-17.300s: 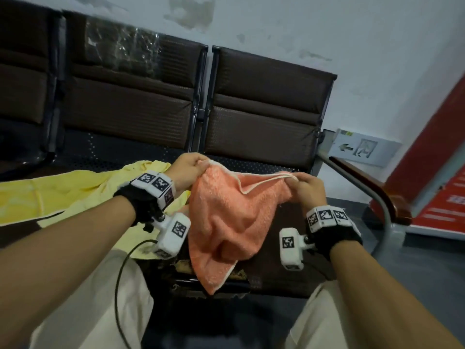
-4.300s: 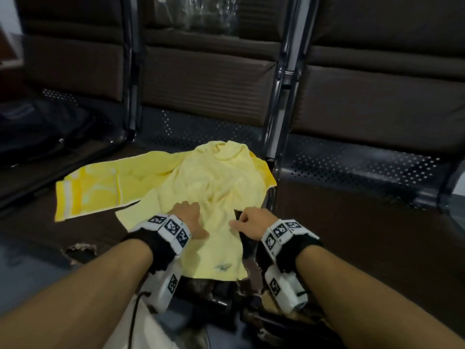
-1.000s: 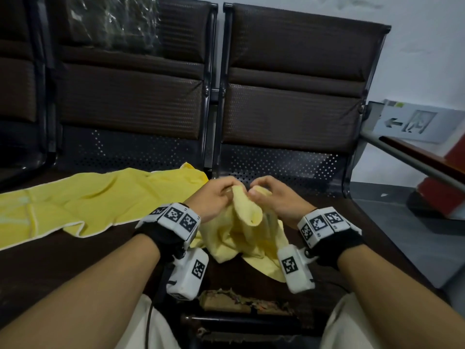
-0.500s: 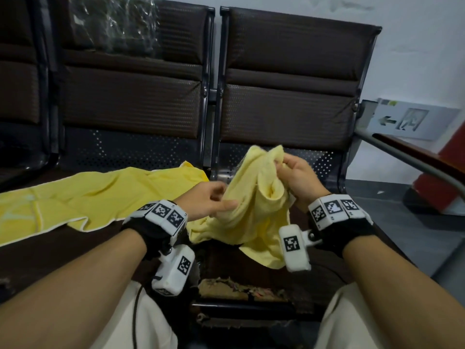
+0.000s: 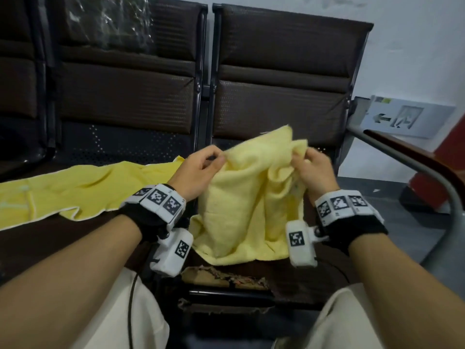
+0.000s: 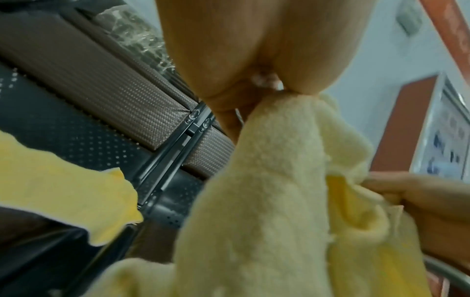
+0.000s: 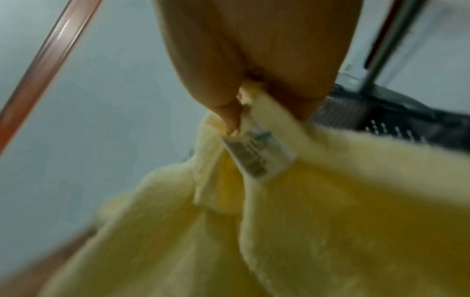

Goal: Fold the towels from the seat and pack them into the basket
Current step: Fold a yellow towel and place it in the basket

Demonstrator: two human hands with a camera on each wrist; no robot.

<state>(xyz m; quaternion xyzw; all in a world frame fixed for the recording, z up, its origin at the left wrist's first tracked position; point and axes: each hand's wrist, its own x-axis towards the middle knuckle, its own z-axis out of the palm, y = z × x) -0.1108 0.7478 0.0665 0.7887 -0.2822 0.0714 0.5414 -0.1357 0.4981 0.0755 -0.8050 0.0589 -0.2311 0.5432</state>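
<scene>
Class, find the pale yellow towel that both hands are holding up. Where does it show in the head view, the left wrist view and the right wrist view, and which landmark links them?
Head: pale yellow towel at centre, held between left hand and right hand.
Left wrist: centre and lower right.
Right wrist: lower half, white label showing.
Shared landmark: the perforated dark seat back.

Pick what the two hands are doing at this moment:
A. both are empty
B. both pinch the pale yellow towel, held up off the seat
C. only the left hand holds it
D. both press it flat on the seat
B: the left hand and the right hand each pinch the pale yellow towel, which hangs between them.
</scene>
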